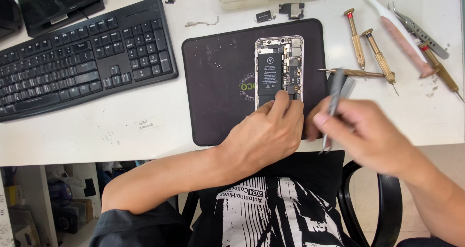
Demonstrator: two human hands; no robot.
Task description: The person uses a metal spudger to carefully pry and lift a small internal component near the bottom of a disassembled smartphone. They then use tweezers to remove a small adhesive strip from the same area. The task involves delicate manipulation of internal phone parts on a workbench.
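The opened phone [279,70] lies on the dark work mat [218,82] in the middle of the counter [121,126], its back off and the black battery and small boards showing. The left hand [264,135] rests on the near end of the phone, fingers spread flat and pressing it down rather than gripping. The right hand [368,131], blurred, pinches a pair of grey tweezers [333,104] just right of the mat; their tips seem to point down and near, though the blur makes that uncertain.

To do this well, the left hand should hold the phone firmly against the mat without covering the boards, and the tweezers should come in slowly and low, touching only the intended part and staying clear of the battery. The brass screwdrivers [373,53] lie far right, within reach, and the black keyboard [82,53] sits well left.
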